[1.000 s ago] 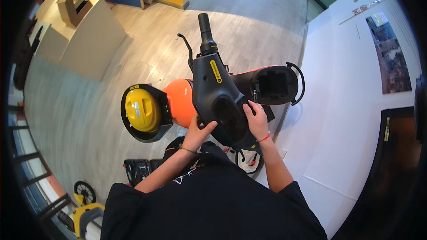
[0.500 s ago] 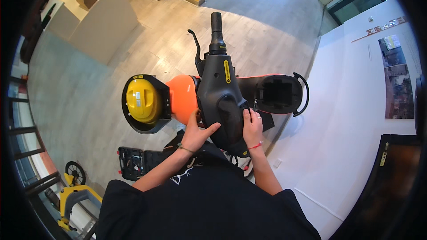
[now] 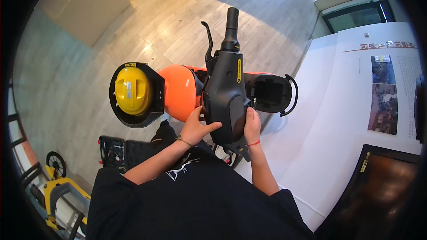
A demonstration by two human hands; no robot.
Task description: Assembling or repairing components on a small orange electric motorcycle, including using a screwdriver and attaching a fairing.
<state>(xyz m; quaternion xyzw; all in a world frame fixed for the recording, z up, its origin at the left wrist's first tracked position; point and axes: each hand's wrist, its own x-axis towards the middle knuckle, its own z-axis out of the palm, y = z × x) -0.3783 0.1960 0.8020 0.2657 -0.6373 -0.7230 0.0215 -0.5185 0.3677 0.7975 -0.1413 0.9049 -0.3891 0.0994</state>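
A black scooter handlebar housing (image 3: 224,78) lies lengthwise in front of me, with a dark glossy display panel (image 3: 237,118) at its near end. My left hand (image 3: 195,129) clasps the housing's left edge, thumb on top and fingertips hidden beneath the side. On the opposite edge, beside the display, my right hand (image 3: 252,126) grips the housing with its fingers close together. A rubber grip (image 3: 231,24) and a black brake lever (image 3: 208,40) stick out at the far end. Under the housing shows the orange scooter body (image 3: 180,90).
Left of the body, a yellow helmet (image 3: 130,91) rests in a black holder (image 3: 156,95). An open black compartment (image 3: 270,92) is at the right, near a white wall (image 3: 320,89). An opened tool case (image 3: 116,154) lies on the floor, and a yellow-framed bike (image 3: 62,186) stands lower left.
The handlebar housing looks slightly swung, its far grip further right, and more of the orange body shows. My whole view has shifted a little. Both hands keep hold of the same edges.
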